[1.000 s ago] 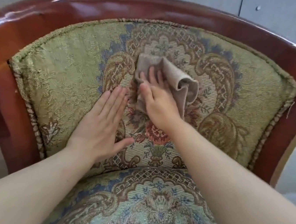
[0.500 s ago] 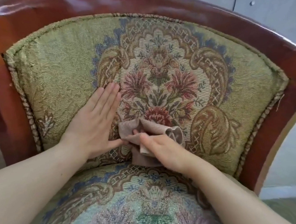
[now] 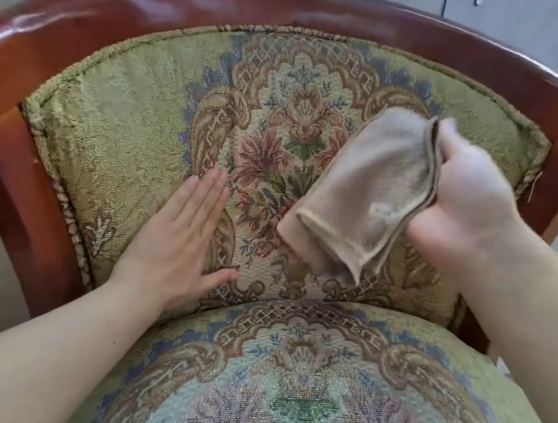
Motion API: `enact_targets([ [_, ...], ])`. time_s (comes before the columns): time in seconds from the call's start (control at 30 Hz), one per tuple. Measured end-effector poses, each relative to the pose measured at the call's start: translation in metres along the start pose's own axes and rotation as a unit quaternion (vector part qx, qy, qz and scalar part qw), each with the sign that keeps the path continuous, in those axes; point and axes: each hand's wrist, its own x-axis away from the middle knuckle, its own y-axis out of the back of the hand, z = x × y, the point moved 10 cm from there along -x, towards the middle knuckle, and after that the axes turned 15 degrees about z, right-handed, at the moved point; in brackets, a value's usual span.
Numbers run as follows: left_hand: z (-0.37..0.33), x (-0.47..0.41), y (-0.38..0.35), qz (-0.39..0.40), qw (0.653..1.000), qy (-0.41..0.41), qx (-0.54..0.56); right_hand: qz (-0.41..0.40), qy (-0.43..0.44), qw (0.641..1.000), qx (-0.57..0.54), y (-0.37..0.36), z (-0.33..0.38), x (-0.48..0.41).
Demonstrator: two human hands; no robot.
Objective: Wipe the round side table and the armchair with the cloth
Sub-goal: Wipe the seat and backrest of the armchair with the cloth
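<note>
The armchair (image 3: 145,129) fills the view, a heavy, rigid thing with a glossy curved wooden frame (image 3: 249,6) and padded tapestry upholstery; judged from its bulk, it will stay put under a wipe and needs no holding, only steadying pressure on the soft backrest (image 3: 126,151), which looks likely to give a little under the palm. The seat cushion (image 3: 288,382) bulges below both forearms, nearer the camera than either set of fingers. The round side table is not in view.

The cloth (image 3: 364,188) is a small, tan, limp rag, folded on itself with hemmed edges showing; it looks light, soft and easy to bunch, best taken in a gathered fistful along one edge so that a flat fold hangs free as a wiping face. It hangs to the left of the right hand's fingers, in front of the floral medallion; whether its lower corner touches the backrest cannot be told.

The right hand (image 3: 465,198) is blurred, its fingers curled closed around the cloth's right edge, thumb side toward the camera.

The left hand (image 3: 174,243) lies flat on the backrest, fingers (image 3: 207,198) straight and together, thumb spread apart below them, holding nothing; the cloth sits to the right of its fingertips, apart from them.
</note>
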Motion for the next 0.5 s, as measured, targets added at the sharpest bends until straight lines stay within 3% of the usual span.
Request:
enact_targets([
  [0.1,0.000,0.001,-0.001,-0.002,1.000,-0.003,0.007,-0.025,0.124,0.985,0.115,-0.027,0.039,-0.014],
  [0.17,0.000,0.002,-0.001,-0.005,1.000,-0.006,0.007,-0.022,0.162,0.949,0.270,-0.052,0.044,-0.029],
  [0.23,0.000,0.002,-0.002,-0.010,1.000,-0.011,0.007,-0.010,0.131,0.896,0.425,-0.061,0.019,-0.050],
  [0.33,0.001,0.001,-0.002,-0.007,1.000,-0.011,0.003,0.082,-0.001,0.801,0.593,-0.055,-0.058,-0.077],
  [0.37,0.000,0.002,-0.002,-0.007,1.000,-0.011,0.003,0.107,-0.008,0.795,0.597,-0.054,-0.077,-0.077],
  [0.43,-0.001,0.001,-0.002,-0.014,1.000,-0.012,-0.002,0.139,0.003,0.846,0.515,-0.054,-0.100,-0.069],
  [0.5,-0.001,0.001,-0.001,-0.013,1.000,-0.013,-0.002,0.161,0.002,0.855,0.494,-0.051,-0.116,-0.058],
])
